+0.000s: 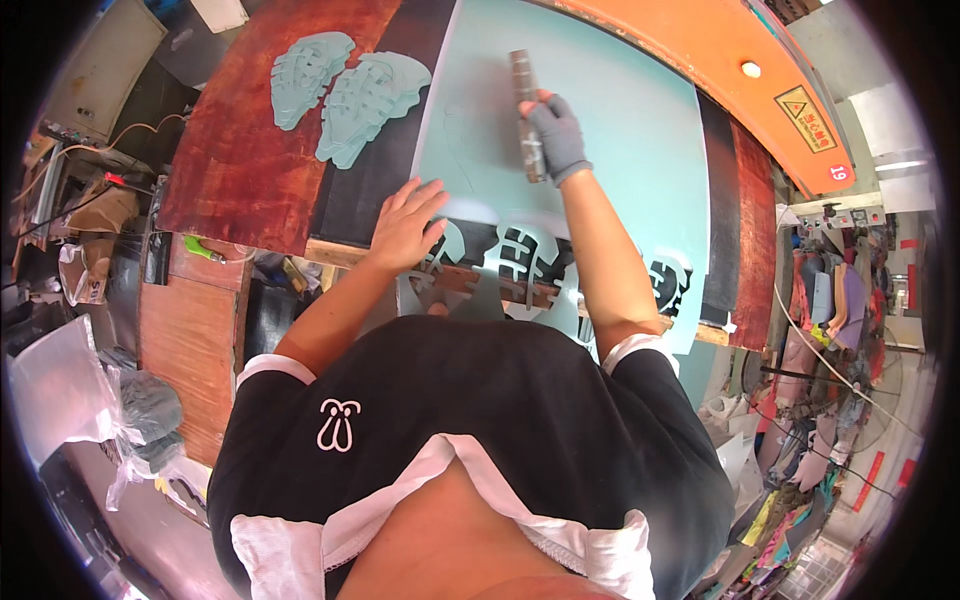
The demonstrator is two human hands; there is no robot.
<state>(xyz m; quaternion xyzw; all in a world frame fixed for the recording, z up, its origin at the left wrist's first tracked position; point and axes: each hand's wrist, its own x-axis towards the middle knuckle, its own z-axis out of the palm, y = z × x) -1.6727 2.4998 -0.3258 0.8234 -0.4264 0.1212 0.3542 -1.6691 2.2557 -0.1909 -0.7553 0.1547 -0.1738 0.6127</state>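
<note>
My right hand [558,132], in a grey fingerless glove, grips a cutting die [527,115], a long narrow dark tool with metal edges seen side-on. It is held over the pale blue-green sheet [625,130]; whether it touches the sheet I cannot tell. My bare left hand [408,222] lies with fingers spread at the left edge of the sheet. Shaped holes [520,255] run along the sheet's near part. Two stacks of slotted shoe-upper pieces, one [308,75] beside the other [370,105], lie to the left.
The work table has a worn red-brown board [230,170] on its left and black strips beside the sheet. An orange machine beam [720,60] spans the far side. A wooden cabinet [185,350] stands at left, and hanging coloured pieces [825,290] are at right.
</note>
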